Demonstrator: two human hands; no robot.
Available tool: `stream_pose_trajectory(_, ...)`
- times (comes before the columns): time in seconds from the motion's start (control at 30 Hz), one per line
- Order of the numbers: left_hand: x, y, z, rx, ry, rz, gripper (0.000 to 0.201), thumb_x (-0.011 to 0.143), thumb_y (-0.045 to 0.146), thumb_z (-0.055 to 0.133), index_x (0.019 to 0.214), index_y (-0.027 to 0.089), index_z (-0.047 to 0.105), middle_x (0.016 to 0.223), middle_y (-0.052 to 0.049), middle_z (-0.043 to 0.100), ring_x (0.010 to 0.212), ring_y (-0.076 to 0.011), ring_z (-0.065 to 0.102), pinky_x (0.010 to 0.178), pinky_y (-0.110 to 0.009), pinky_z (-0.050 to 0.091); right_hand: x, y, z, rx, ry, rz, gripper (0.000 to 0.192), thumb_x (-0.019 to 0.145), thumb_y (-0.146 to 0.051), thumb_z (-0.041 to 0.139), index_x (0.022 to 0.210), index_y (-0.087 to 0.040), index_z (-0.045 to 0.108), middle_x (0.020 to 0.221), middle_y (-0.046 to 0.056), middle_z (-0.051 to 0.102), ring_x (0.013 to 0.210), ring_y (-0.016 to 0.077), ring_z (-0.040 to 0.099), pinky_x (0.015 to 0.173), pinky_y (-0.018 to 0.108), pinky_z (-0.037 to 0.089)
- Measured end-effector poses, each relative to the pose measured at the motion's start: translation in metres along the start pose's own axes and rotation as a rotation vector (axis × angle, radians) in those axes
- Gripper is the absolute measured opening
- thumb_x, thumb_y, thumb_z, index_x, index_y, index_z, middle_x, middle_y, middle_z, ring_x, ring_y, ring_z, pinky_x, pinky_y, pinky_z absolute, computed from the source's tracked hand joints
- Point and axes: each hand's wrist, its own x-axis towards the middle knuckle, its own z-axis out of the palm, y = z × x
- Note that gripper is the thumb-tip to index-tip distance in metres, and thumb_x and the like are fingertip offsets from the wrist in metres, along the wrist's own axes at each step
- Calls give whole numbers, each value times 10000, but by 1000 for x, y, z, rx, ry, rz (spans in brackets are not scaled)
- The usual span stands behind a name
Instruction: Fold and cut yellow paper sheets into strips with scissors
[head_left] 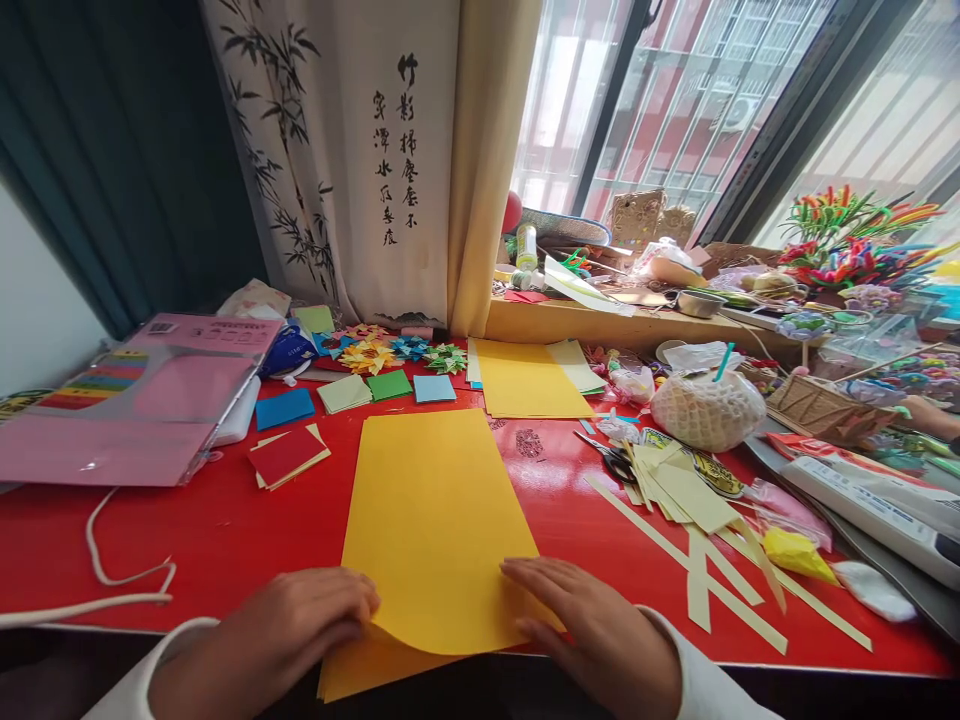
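Orange sheet (pixel 431 510) lies flat on the red table (pixel 225 540), straight ahead of both hands, near edge hanging over the table's front. Left hand (pixel 300 625) is curled, pinching the near-left corner and lifting it; that corner curls up, paper bulging under it. Right hand (pixel 592 625) is flat, fingers spread, pressing down the near-right edge. Judging progress: fold just started, no crease visible yet, most of the sheet unfolded.

Outward: beyond the sheet, a second yellow stack (pixel 529 380). Forward-left of the left hand, small coloured squares (pixel 285 408) and a pink paper pack (pixel 127 410); white cord (pixel 112 580) just left of it. Folded paper stars (pixel 409 352) sit further back. Right of the right hand: pale paper strips (pixel 705 560), scissors (pixel 611 460), a mesh-wrapped bundle (pixel 709 410).

Table is glossy, cluttered on the right. Behind: printed curtain (pixel 352 150) with bamboo and calligraphy, a window sill (pixel 630 325) piled with craft bits, daylight through the barred window (pixel 675 90).
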Motion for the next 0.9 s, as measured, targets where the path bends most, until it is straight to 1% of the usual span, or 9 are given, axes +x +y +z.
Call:
stream_pose_trajectory(0.1, 20, 8, -11, -107, 110, -144, 165, 796, 288, 404, 877, 227, 533, 950, -13, 602, 905, -151, 536, 780, -229, 423, -13, -13, -1, -31, -30, -61, 438, 744, -330, 493, 1127, -119, 459, 1065, 57, 558, 966, 168, 527, 792, 231, 465)
stream_pose_trajectory(0.2, 49, 15, -19, -177, 161, -267, 213, 806, 343, 356, 801, 207, 520, 769, 4, 604, 710, -126, 556, 631, -208, 430, -24, -12, 8, -46, -5, -106, 506, 749, -345, 481, 1173, -82, 397, 1115, 91, 516, 1028, 172, 478, 811, 221, 445)
stream_pose_trajectory(0.3, 87, 18, -21, -98, 53, -202, 223, 808, 341, 341, 816, 211, 523, 791, 9, 605, 704, -124, 550, 601, -209, 395, -32, -7, 21, -7, 66, -102, 615, 750, -312, 487, 1265, -101, 226, 1165, 106, 471, 1073, 175, 432, 840, 242, 425)
stream_pose_trajectory(0.37, 113, 16, -20, 39, -53, -141, 218, 802, 335, 348, 810, 219, 532, 815, 3, 613, 727, -147, 553, 595, -230, 377, -36, -7, 28, 22, 122, -70, 688, 755, -278, 480, 1295, -98, 95, 1180, 130, 450, 1079, 185, 424, 835, 266, 429)
stream_pose_trajectory(0.43, 138, 10, -18, 165, -137, -111, 216, 793, 349, 350, 800, 228, 528, 809, -3, 612, 718, -172, 552, 560, -249, 356, -38, -8, 32, 42, 169, -25, 696, 768, -248, 452, 1297, -81, 33, 1193, 148, 432, 1084, 189, 419, 826, 277, 434)
stream_pose_trajectory(0.53, 167, -3, -10, 255, -188, -108, 215, 792, 347, 327, 776, 218, 498, 751, -11, 587, 664, -173, 538, 535, -254, 343, -39, -10, 36, 32, 212, 57, 648, 781, -237, 429, 1293, -66, 71, 1203, 144, 422, 1082, 179, 424, 822, 256, 437)
stream_pose_trajectory(0.7, 190, -30, 8, 230, -129, -96, 244, 824, 320, 224, 845, 213, 443, 825, -26, 542, 695, -159, 519, 597, -264, 371, -33, -4, 42, -143, 368, 193, 576, 771, -229, 446, 1275, -95, 202, 1194, 105, 441, 1081, 198, 427, 835, 288, 441)
stream_pose_trajectory(0.8, 193, -38, 13, 163, -124, -102, 270, 825, 349, 219, 925, 237, 443, 917, -31, 527, 759, -163, 517, 653, -273, 375, -27, 2, 47, -174, 410, 167, 510, 772, -194, 438, 1248, -97, 281, 1122, 86, 512, 1032, 188, 474, 810, 280, 462)
stream_pose_trajectory(0.9, 188, -41, 2, 29, -165, -114, 336, 800, 429, 276, 1057, 245, 390, 1006, -48, 496, 870, -180, 484, 730, -283, 359, -24, 8, 48, -139, 470, 88, 437, 780, -119, 402, 1214, -110, 350, 1009, 61, 589, 970, 171, 522, 792, 274, 472)
